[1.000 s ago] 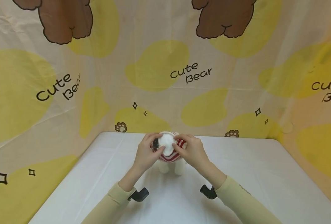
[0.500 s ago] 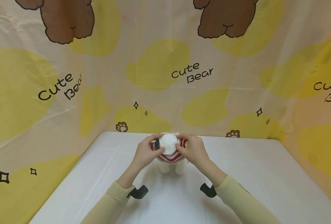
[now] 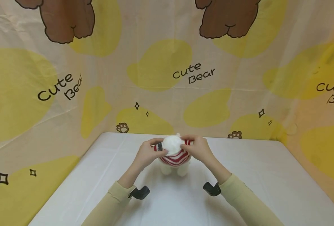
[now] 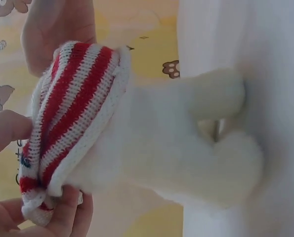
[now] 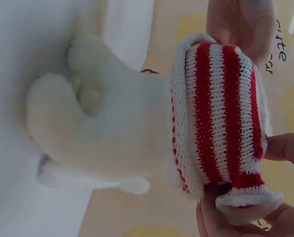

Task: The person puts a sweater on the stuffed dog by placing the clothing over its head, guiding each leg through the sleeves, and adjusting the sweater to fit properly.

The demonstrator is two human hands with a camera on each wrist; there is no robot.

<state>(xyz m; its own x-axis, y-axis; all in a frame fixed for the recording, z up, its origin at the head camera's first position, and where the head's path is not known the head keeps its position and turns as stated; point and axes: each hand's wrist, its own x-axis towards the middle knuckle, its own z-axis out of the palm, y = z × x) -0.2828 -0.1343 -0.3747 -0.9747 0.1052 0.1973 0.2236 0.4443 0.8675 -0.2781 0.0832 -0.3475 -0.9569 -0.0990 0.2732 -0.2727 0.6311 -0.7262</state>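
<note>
Both forearms reach in from the desk's (image 3: 240, 175) near edge and meet near its far edge. The left hand (image 3: 147, 154) and right hand (image 3: 199, 150) each pinch a side of one red-and-white striped sweater (image 3: 174, 158), bunched around one white plush toy (image 3: 173, 145) standing on the desk.

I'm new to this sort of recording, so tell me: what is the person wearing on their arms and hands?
Both hands, left hand and right hand, are bare. Pale yellow-beige long sleeves reach the wrists, and a small black device sits at each wrist.
</note>
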